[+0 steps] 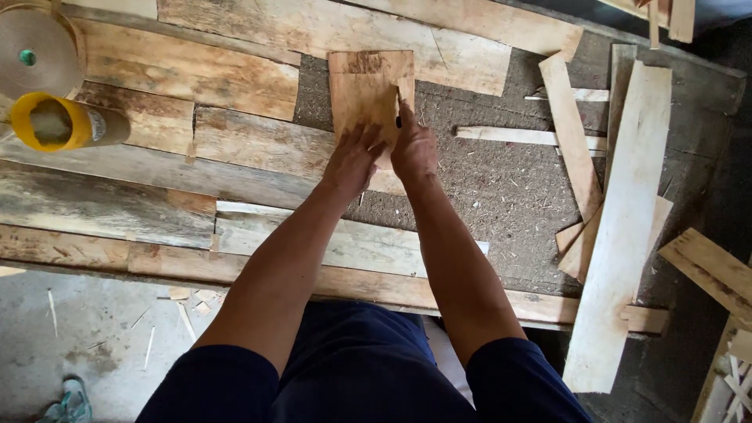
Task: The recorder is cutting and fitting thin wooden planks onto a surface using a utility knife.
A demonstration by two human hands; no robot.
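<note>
Your left hand [352,160] lies palm-down on the lower part of the small wood panel [366,92], arm stretched straight out from your body, fingers close together and pressed flat on the wood. Your right hand [413,149] sits just beside it, touching the panel's right edge, forefinger pointing up along that edge; whether the other fingers curl round the panel you cannot tell from here. Both forearms run up from the bottom middle, nearly parallel, over your dark blue trousers [352,368].

At far left, a yellow-capped tube [59,121] lies on its side on the boards, with a round tan disc [35,51] above it. The worktable [509,188] is a rough dark surface littered with sawdust, partly covered by weathered planks [180,78] on the left. Grey concrete floor [102,345] with splinters shows bottom left, plus a shoe [72,399]. To the right, a long pale board [623,227] lies nearly upright in the view, thin strips [568,133] beside it.

The panel is small, rectangular, light brown with darker stains near its top, lying flat at the table's upper middle.
</note>
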